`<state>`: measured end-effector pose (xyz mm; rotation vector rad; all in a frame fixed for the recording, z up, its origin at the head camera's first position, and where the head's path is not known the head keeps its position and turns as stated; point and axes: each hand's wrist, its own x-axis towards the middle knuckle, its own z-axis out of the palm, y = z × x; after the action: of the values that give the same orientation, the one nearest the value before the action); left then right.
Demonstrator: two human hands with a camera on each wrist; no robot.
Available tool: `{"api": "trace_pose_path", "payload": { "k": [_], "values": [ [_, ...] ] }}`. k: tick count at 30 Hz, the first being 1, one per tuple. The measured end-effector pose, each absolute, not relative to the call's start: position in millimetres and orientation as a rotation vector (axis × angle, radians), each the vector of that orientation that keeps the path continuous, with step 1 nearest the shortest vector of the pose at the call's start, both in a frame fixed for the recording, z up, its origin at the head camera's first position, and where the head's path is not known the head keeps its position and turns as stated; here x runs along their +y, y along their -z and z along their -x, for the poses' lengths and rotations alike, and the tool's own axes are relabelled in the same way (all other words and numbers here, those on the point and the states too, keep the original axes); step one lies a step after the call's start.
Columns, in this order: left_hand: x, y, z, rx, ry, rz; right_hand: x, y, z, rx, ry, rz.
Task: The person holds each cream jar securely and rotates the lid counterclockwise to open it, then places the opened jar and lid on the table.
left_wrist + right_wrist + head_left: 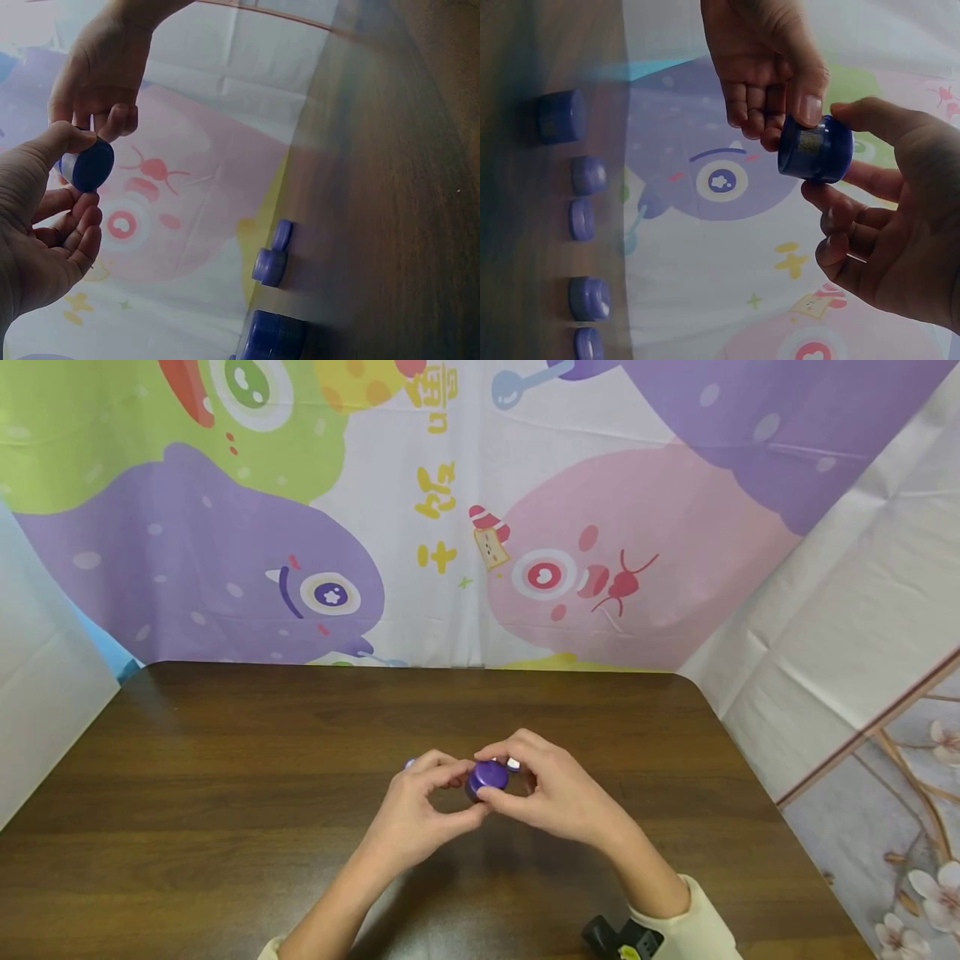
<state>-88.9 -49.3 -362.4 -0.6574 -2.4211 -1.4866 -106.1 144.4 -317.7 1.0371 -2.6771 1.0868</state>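
Between my two hands, above the table, is a small purple jar (491,774) with a round lid; it looks blue in the wrist views. My left hand (420,814) pinches the jar's body between thumb and fingertips. From the other side my right hand (558,789) grips the lid end with thumb and index finger. In the right wrist view a gold label shows on the jar (802,154), beside the left thumb. The left wrist view shows the jar's flat round end (94,165).
On the wooden table (225,760), behind the hands, a larger jar (560,116), smaller jars (589,298) and separate round lids (581,219) stand in a row. The hands mostly hide them in the head view. A printed cloth (450,627) hangs at the table's far edge.
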Motion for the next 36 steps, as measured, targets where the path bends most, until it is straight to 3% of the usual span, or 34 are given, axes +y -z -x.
{"api": "trace_pose_path", "payload": {
  "k": [7,15,23,31,36],
  "values": [
    [-49.1,363.8,88.7,-2.396,1.495,0.682,146.1,318.0,106.7,-2.653,-1.156,-1.186],
    [-49.5,363.8,89.4,-2.407,1.471,0.668,145.5,317.2,105.7,-2.689,-1.113,-1.067],
    [-49.3,363.6,89.1,-2.408,1.497,0.694,146.8,317.7,107.2,-2.669,-1.114,-1.21],
    [-48.8,361.7,89.3,-2.432,1.468,0.658,145.6,317.9,107.7,-2.714,-1.099,-1.045],
    [-48.2,363.3,89.2,-2.422,1.493,0.682,147.4,317.9,107.8,-2.7,-1.1,-1.146]
  ]
}}
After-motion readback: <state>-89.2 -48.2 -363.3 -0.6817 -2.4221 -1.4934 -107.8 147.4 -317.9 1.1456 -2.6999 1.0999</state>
